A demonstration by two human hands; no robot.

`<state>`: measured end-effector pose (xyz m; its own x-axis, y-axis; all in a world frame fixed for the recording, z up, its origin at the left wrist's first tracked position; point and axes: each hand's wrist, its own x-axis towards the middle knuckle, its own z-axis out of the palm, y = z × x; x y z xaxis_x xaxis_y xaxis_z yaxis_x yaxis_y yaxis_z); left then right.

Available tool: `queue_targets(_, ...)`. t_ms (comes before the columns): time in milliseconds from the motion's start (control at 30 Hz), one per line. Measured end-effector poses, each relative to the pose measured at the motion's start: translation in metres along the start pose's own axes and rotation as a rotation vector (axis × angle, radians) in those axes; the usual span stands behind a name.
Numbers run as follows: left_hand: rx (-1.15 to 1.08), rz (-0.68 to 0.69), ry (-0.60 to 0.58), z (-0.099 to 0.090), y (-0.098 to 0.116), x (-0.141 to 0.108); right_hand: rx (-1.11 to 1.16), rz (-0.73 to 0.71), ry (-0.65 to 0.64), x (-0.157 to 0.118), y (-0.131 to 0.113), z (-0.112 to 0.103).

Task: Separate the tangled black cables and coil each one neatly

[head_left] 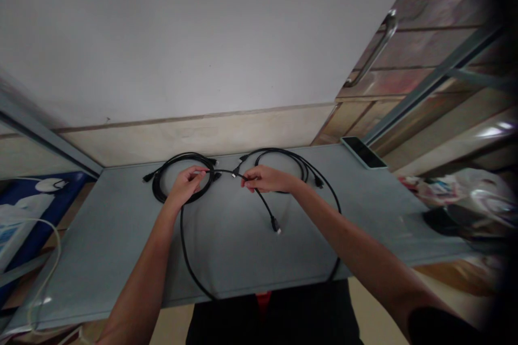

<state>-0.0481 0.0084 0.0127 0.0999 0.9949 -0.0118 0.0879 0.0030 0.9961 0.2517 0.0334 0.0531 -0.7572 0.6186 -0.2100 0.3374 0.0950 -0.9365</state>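
A black cable (225,171) is stretched in a short arc between my two hands, above the grey table. My left hand (187,184) pinches it between thumb and fingers, in front of a coiled black cable (157,188). Closed around the same cable is my right hand (265,179). Past the right hand, its free end hangs down to a plug (275,223) with a silver tip, shaped like an HDMI plug. From the left hand the cable drops over the table's front edge. Behind my right hand lies a looser black cable loop (301,157) with plugs showing.
The grey table (376,215) stands against a white wall (202,38). A phone (363,152) lies at its back right corner. Plastic bags (481,188) and a dark object (445,219) are at the right. A white cord (56,259) hangs at the left edge.
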Motion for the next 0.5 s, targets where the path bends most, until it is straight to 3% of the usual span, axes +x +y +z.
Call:
queue_targets(167,-0.139,-0.062,-0.070,0.007,-0.002,-0.001,0.306,-0.082,0.236,0.000,0.005,-0.004)
queue_targets(367,-0.196,-0.091,-0.116,-0.007,0.007,-0.005,0.433,-0.152,0.553,-0.032,0.015,-0.056)
queue_targets(500,-0.245,-0.093,-0.097,-0.007,0.006,-0.004,0.499,-0.195,0.678,-0.051,0.021,-0.080)
